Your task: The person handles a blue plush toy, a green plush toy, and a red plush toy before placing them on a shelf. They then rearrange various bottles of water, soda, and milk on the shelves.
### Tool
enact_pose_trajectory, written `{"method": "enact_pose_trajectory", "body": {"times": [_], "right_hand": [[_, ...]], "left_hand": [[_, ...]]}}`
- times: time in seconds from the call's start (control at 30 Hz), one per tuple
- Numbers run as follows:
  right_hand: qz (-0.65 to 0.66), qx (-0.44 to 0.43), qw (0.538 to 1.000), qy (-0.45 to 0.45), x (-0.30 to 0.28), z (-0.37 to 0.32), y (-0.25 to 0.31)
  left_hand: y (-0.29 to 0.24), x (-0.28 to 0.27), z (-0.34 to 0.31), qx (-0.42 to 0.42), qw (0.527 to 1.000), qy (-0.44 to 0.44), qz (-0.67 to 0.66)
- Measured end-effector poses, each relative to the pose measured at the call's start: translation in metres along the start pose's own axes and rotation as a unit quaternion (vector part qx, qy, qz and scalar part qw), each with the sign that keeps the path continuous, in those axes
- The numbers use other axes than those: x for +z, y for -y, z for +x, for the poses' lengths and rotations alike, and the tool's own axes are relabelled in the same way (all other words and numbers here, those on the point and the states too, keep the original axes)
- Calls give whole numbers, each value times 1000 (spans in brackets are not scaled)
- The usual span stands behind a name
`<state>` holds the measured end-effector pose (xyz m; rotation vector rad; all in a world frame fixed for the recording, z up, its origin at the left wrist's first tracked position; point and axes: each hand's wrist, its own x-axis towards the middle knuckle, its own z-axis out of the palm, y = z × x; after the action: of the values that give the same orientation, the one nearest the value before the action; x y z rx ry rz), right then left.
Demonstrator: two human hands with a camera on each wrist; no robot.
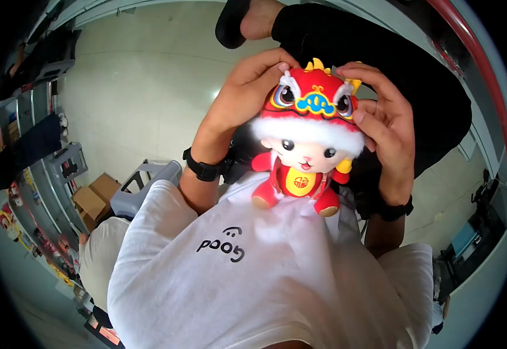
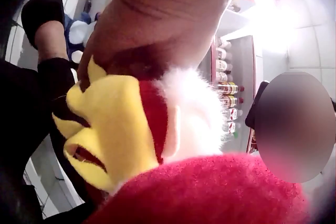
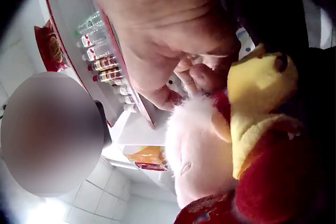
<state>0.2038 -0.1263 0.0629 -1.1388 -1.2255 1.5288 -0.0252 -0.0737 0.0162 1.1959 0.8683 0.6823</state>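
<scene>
A plush doll [image 1: 306, 157] in a red suit, wearing a red lion-dance hat with white fur trim and yellow horns, stands on the front of a white shirt [image 1: 253, 273]. My left hand [image 1: 265, 75] grips the hat from its left side, fingers curled over the top. From the other side my right hand [image 1: 363, 102] holds the hat, fingers on its crown and edge. The left wrist view shows the left hand [image 2: 168, 14] above a yellow horn of the doll [image 2: 121, 124]. In the right wrist view the right hand's fingers [image 3: 202, 77] press into the doll's white fur [image 3: 199, 140].
Black-trousered legs [image 1: 404, 70] and a foot in a black shoe [image 1: 244, 20] lie beyond the doll. A grey plastic stool [image 1: 143, 186] and a cardboard box [image 1: 93, 200] stand on the pale tiled floor at left. Shelves of bottles [image 2: 228, 85] show behind.
</scene>
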Motion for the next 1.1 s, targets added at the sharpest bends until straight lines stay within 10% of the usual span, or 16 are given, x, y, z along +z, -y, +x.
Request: {"method": "enact_pose_trajectory", "body": {"times": [0.27, 0.57, 0.7, 0.9, 1.1], "right_hand": [[-122, -158, 978, 65, -29, 11, -31], [73, 7, 980, 187, -8, 3, -26], [87, 21, 977, 194, -5, 3, -43], [-158, 133, 978, -19, -23, 5, -51], [-255, 65, 961, -91, -26, 7, -77]], "left_hand": [[-8, -6, -9, 122, 988, 80, -55], [-10, -4, -9, 191, 914, 239, -268], [-8, -5, -5, 170, 930, 321, -57], [-5, -5, -13, -103, 980, 162, -45], [29, 16, 15, -146, 982, 44, -108]]}}
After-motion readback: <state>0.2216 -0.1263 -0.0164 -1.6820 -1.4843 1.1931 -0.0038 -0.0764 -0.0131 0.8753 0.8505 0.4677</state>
